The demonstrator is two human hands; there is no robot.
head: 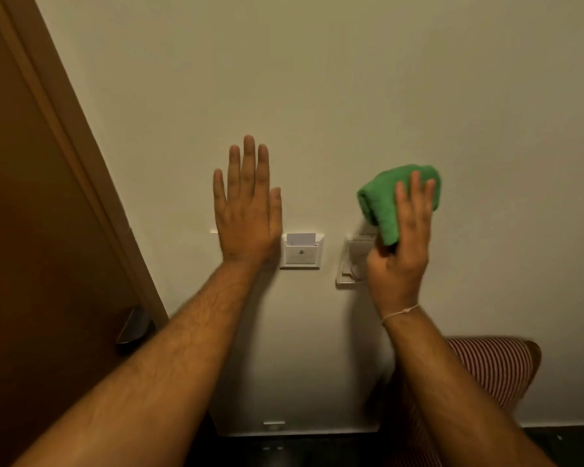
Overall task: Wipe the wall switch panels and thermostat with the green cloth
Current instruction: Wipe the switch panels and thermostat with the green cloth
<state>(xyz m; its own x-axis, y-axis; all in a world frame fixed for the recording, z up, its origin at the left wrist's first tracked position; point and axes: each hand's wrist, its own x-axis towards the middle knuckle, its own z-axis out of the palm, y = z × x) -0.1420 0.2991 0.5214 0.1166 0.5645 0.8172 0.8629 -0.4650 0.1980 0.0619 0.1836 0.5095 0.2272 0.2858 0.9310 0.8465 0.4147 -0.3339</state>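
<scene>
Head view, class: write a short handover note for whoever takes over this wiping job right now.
Left hand: open, flat against the wall, covering most of a switch panel.
Right hand: holds the bunched green cloth at the thermostat, on its upper right part.
Key-card panel: between the hands, uncovered, card in its slot.
Done: cannot tell which panels are wiped.
Left: finish the thermostat, then check both panels.

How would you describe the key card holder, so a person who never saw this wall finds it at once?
Start at the brown door and move right along the wall, past the flat left hand. The key card holder is the white square plate beside that hand. Unlike the thermostat to its right, a card stands in its top slot.
</scene>
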